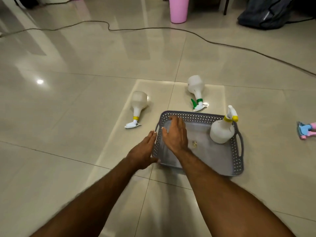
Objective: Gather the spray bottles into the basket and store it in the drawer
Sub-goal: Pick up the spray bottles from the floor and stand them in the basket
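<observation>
A grey perforated basket (pixel 236 161) sits on the tiled floor. One white spray bottle with a yellow collar (pixel 221 131) stands upright in its far right corner. Two more white bottles lie on the floor beyond it: one with a yellow collar (pixel 138 104) to the left, one with a green trigger (pixel 195 86) behind the basket. My left hand (pixel 142 152) rests flat against the basket's left outer wall, fingers extended. My right hand (pixel 176 134) hovers over the basket's left inner part, fingers spread, holding nothing.
A pink and blue spray head (pixel 307 131) lies at the right edge. A black cable (pixel 188 31) snakes across the floor behind. A pink bin (pixel 178 10) and a dark bag (pixel 266 14) stand at the back.
</observation>
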